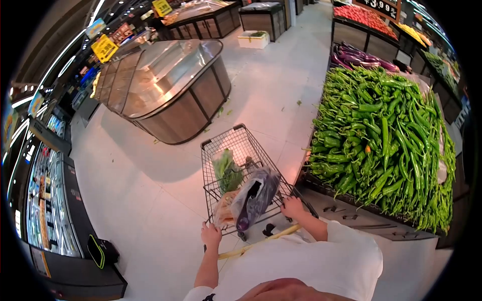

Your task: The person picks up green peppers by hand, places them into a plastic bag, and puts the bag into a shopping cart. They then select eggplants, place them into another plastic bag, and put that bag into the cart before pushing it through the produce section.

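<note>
A wire shopping cart (271,165) stands in front of me. My left hand (211,234) is closed on its near left edge, and my right hand (294,208) is closed on its near right edge. Between my arms and the basket runs a yellowish bar (258,243). Inside the cart lie leafy greens (227,169), a clear bag with something orange-brown (228,206), and a plastic bag with dark purple eggplants (256,198). Some of the fingers' undersides are hidden from view.
Close on the right is a stand of green peppers (381,145), with eggplants (359,56) and red produce (364,21) behind. A metal-topped counter (175,80) stands ahead left. Refrigerated shelves (50,200) line the left. Leaf scraps lie on the floor (145,200).
</note>
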Motion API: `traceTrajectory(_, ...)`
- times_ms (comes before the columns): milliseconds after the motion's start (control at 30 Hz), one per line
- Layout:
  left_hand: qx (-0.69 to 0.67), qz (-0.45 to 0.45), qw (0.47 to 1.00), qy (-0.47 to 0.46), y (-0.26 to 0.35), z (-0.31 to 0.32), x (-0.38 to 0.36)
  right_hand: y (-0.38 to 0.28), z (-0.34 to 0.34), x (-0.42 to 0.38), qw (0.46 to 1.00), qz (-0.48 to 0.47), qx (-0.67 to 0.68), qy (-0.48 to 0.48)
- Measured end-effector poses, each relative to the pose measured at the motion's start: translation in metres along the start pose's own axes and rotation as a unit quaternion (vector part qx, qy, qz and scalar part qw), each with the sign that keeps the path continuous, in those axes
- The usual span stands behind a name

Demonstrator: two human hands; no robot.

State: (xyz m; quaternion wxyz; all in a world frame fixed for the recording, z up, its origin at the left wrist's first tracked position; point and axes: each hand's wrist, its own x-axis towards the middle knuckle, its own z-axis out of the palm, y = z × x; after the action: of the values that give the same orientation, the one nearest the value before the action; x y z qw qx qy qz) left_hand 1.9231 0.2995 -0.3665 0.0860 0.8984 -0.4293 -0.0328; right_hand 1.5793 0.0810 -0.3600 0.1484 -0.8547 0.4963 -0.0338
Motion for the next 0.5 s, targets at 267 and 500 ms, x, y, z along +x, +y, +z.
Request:
traceTrajectory(267,0.011,0.068,0.997,-0.022,0.003,-0.012,0.151,-0.033,-0.022,0.085,0.998,0.070,-0.011,-0.001)
traceTrajectory(500,0.019,0.124,0.990,-0.066,0.025,-0.042,0.293,-0.062,-0.046,0.162,0.989,0.147,0.011,-0.011)
